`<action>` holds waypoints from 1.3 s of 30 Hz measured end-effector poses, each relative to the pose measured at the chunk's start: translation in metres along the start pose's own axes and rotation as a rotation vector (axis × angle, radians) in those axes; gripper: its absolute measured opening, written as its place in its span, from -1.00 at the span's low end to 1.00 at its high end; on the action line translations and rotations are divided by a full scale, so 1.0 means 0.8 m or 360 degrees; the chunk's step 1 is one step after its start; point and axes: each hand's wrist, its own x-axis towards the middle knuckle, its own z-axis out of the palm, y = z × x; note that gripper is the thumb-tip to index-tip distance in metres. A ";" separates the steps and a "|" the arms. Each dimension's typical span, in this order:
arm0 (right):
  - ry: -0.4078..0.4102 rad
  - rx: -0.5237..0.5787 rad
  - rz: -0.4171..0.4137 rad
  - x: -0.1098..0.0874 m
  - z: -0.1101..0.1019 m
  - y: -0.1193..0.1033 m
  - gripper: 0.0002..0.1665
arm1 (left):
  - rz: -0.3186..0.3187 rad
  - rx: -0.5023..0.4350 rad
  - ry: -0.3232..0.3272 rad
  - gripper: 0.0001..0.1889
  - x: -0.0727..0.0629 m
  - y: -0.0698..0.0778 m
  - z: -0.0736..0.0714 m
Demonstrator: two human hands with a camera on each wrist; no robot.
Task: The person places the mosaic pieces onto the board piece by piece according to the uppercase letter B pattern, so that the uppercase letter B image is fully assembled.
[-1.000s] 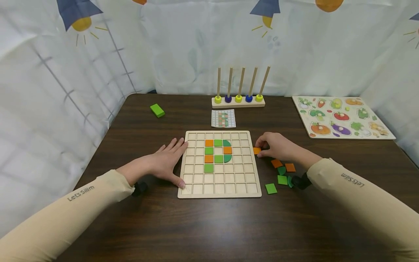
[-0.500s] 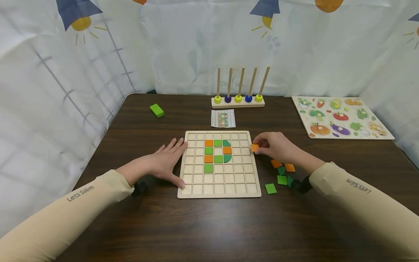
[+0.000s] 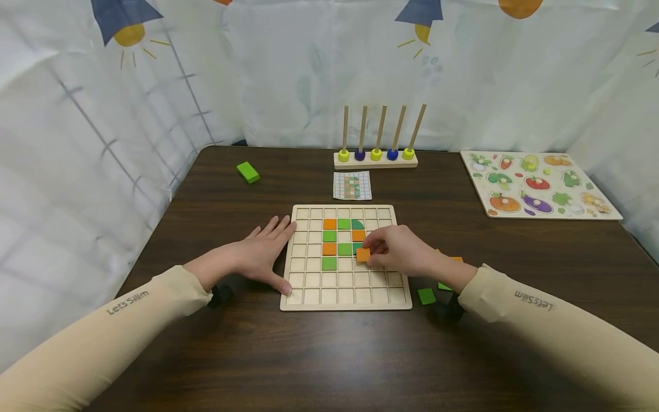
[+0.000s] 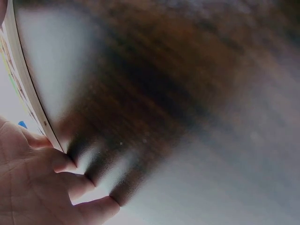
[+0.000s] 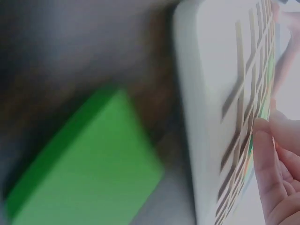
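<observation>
Overhead first, the head view. Right hand (image 3: 404,256) sits over the right-centre of the wooden grid board (image 3: 346,300), fingers curled, pinching an orange square tile (image 3: 363,255) at its tips. Tile is low over the board, just below the right end of the coloured pattern; whether it rests in a cell I cannot tell. Pattern so far: orange and green squares with dark green curved pieces, in the upper middle of the grid. Left hand (image 3: 259,256) lies flat on the dark wooden table (image 3: 329,355), fingers straight and slightly spread, fingertips against the board's left edge, thumb at its lower left corner. Loose tiles lie right of the board, partly hidden by the right wrist; a green square tile (image 3: 426,296) is plain to see near the lower right corner. Beyond the board: a small pattern card (image 3: 352,186), a peg rack (image 3: 376,161) with coloured rings, a green block (image 3: 248,172) at far left, a vegetable puzzle (image 3: 538,184) at far right.

Left wrist view, blurred. Left hand fingers (image 4: 70,185) straight, pressed on the tabletop beside the pale board edge (image 4: 28,89).

Right wrist view, very blurred. Green tile (image 5: 89,164) large and close on the table, just beside the board's side wall (image 5: 192,122). Fingertips (image 5: 276,159) curl over the grid at the right; the orange tile does not show clearly here.
</observation>
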 end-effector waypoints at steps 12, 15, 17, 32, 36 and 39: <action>-0.0056 -0.0146 -0.0094 0.018 0.028 -0.030 -0.75 | 0.0011 -0.0022 0.0004 0.48 0.000 0.000 0.003; -0.0033 -0.0204 -0.0124 0.018 0.030 -0.032 -0.76 | 0.0014 -0.0011 0.0007 0.48 0.000 0.000 0.003; -0.0027 -0.0230 -0.0127 0.018 0.030 -0.033 -0.76 | 0.0017 -0.0005 0.0007 0.48 0.000 0.000 0.002; -0.0015 -0.0251 -0.0147 0.017 0.031 -0.031 -0.72 | 0.0010 0.0003 0.0003 0.49 0.001 0.000 0.000; -0.0013 -0.0252 -0.0144 0.018 0.031 -0.032 -0.73 | 0.0011 0.0005 0.0005 0.49 0.001 0.000 0.000; -0.0008 -0.0268 -0.0155 0.018 0.032 -0.033 -0.74 | 0.0010 0.0006 0.0006 0.49 0.000 0.000 0.000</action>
